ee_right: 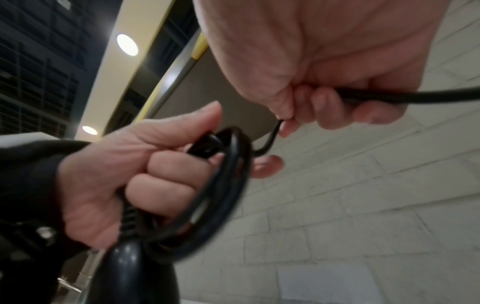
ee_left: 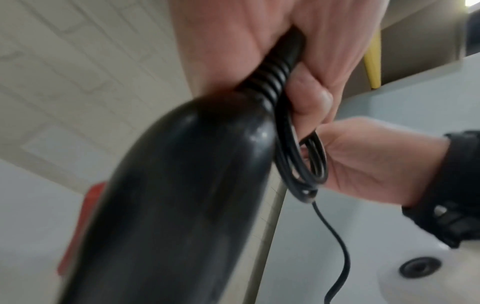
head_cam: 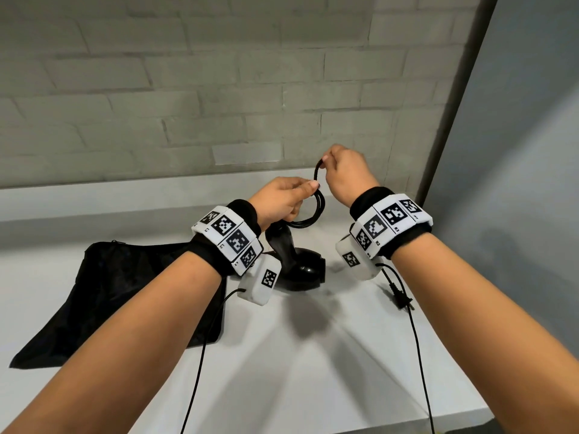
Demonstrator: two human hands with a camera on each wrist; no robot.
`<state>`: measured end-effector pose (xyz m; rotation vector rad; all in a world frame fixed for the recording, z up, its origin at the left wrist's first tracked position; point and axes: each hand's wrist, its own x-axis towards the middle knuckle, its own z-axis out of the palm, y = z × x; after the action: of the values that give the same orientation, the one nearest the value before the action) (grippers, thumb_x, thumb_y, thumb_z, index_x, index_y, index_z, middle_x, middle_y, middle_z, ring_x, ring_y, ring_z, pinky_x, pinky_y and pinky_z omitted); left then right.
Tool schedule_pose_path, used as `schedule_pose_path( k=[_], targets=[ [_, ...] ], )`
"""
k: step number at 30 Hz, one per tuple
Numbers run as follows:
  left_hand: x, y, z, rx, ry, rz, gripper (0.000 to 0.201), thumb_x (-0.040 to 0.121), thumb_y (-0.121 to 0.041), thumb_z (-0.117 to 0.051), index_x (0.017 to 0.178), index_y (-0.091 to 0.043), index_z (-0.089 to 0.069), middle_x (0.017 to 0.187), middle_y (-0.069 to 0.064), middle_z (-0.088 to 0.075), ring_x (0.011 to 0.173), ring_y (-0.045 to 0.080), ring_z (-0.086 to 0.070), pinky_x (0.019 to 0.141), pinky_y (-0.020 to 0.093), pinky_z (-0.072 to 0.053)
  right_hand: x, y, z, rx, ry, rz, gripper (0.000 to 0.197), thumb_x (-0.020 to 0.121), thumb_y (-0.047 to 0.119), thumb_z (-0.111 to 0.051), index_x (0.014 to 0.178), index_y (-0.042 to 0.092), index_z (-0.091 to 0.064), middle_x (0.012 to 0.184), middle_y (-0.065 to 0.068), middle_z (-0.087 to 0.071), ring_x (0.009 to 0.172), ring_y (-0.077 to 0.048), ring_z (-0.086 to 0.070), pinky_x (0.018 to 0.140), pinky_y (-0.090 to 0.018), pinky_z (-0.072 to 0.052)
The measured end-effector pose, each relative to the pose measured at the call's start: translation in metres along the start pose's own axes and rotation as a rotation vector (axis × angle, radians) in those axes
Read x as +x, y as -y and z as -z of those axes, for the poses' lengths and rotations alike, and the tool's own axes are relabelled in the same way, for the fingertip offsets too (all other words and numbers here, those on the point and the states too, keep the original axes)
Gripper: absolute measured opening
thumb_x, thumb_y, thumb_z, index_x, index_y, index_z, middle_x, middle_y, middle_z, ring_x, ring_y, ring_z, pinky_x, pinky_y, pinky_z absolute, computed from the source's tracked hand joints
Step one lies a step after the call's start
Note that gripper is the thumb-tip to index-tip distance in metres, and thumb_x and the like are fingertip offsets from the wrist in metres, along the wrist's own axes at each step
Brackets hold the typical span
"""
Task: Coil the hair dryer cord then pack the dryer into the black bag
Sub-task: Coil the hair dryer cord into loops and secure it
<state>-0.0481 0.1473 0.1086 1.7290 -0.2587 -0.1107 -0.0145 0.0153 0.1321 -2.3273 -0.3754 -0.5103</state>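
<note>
Both hands grip cord (head_cam: 316,208) | dryer (head_cam: 300,264) half hidden | bag (head_cam: 103,292) partly covered

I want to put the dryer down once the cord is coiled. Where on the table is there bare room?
Bare table lies toward the near edge, between the black bag and the plug; another strip runs along the wall behind the bag. It is crowded in the middle, where the hair dryer stands below both hands and the cord.
</note>
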Motion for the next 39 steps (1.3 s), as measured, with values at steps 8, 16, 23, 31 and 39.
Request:
schedule_pose_path(
  k=[8, 16, 23, 31, 39],
  targets=[
    [0.007, -0.001, -0.002, 0.086, -0.077, -0.044, 0.031, 0.099, -0.03, -0.036, 0.077, -0.012, -0.049, 0.038, -0.011, -0.033, 0.03, 0.001, -0.027, 0.035, 0.013, -0.025, -0.029, 0.02, 0.006, 0.235, -0.017, 0.119, 0.013, 0.094, 0.008, -0.038, 0.088, 0.007, -0.05, 0.063, 0.011, -0.043, 0.061, -0.01, -0.045, 0.052, -0.014, -0.033],
    [0.008, 0.005, 0.006, -0.094, -0.153, -0.086, 0.037, 0.1, -0.03, -0.031, 0.069, -0.011, -0.04, 0.03, -0.013, -0.024, 0.028, -0.001, -0.019, 0.033, 0.011, -0.019, -0.063, -0.007, -0.024, 0.369, -0.046, 0.1, 0.015, 0.091, 0.007, -0.042, 0.082, 0.018, -0.043, 0.06, 0.012, -0.042, 0.056, -0.007, -0.04, 0.061, -0.028, -0.036],
    [0.007, 0.006, 0.008, -0.154, -0.214, -0.063, 0.036, 0.098, -0.032, -0.037, 0.066, -0.015, -0.037, 0.036, -0.016, -0.027, 0.031, 0.001, -0.022, 0.034, 0.013, -0.021, -0.07, 0.003, -0.046, 0.42, -0.031, 0.148, 0.01, 0.087, 0.015, -0.038, 0.086, 0.016, -0.048, 0.072, -0.015, -0.055, 0.065, -0.029, -0.047, 0.067, -0.042, -0.046],
    [0.01, 0.007, 0.006, -0.155, -0.269, -0.071, 0.029, 0.098, -0.025, -0.041, 0.072, -0.015, -0.035, 0.032, -0.016, -0.028, 0.03, 0.0, -0.02, 0.034, 0.013, -0.019, -0.068, -0.019, -0.033, 0.317, -0.045, 0.139, 0.025, 0.084, 0.015, -0.046, 0.102, 0.006, -0.06, 0.103, -0.003, -0.061, 0.096, -0.013, -0.051, 0.085, -0.021, -0.036],
    [0.011, 0.004, 0.004, -0.179, -0.294, -0.074, 0.03, 0.098, -0.023, -0.04, 0.07, -0.015, -0.034, 0.031, -0.017, -0.027, 0.029, 0.0, -0.021, 0.032, 0.011, -0.02, -0.081, -0.085, -0.021, -0.032, 0.069, -0.335, 0.043, 0.083, 0.011, -0.052, 0.125, 0.007, -0.043, 0.128, -0.017, -0.044, 0.12, -0.032, -0.044, 0.104, -0.036, -0.036]
  ],
)
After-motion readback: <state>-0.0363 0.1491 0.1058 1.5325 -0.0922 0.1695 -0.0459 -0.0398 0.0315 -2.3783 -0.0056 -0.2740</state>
